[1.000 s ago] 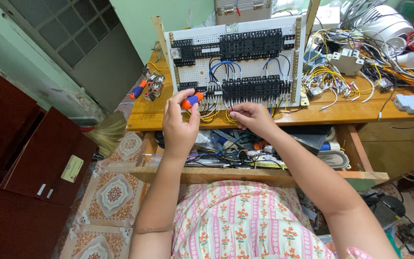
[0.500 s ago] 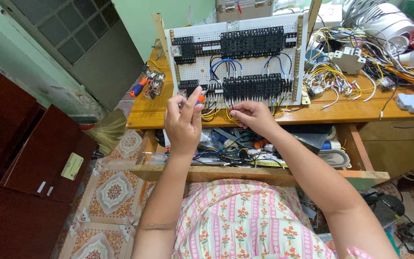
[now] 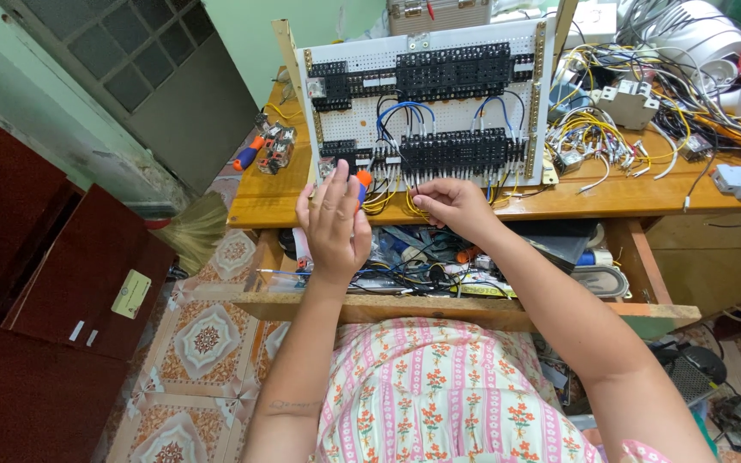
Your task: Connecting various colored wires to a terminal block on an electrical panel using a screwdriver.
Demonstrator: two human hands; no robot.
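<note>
Orange-handled with a blue collar, the small screwdriver [image 3: 360, 182] is gripped in the left hand [image 3: 334, 225], tip toward the propped white perforated wiring panel's [image 3: 426, 107] black terminal blocks [image 3: 452, 154], while the right hand [image 3: 454, 206] pinches a yellow wire [image 3: 413, 208] steady above the wooden desk [image 3: 619, 195].

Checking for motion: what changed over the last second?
The left hand with the orange-handled screwdriver rose slightly toward the lower terminal row of the wiring panel, fingers opening. The right hand stayed pinching yellow wires at the panel's bottom edge. Panel and desk unchanged.
</note>
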